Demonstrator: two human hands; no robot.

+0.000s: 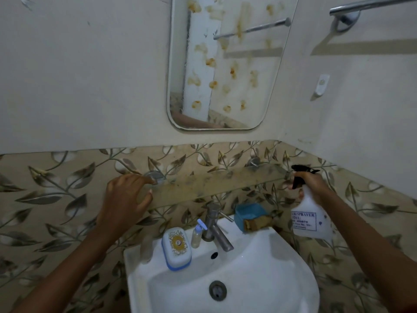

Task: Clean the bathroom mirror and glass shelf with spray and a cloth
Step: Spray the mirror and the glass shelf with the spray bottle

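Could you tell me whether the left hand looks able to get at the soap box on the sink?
Probably yes: the left hand is empty, and nothing covers the soap box below it.

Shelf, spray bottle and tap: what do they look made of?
The shelf looks like clear glass: the leaf tiles show through it under a brownish film. The spray bottle seems translucent white plastic with a black trigger head, held in the right hand. The tap looks like brushed metal, with a dull grey sheen.

Plain cream wall (90, 75) rises above a band of leaf-patterned tiles (56, 199). A chrome towel rail (370, 5) and white hook (322, 84) occupy the side wall.
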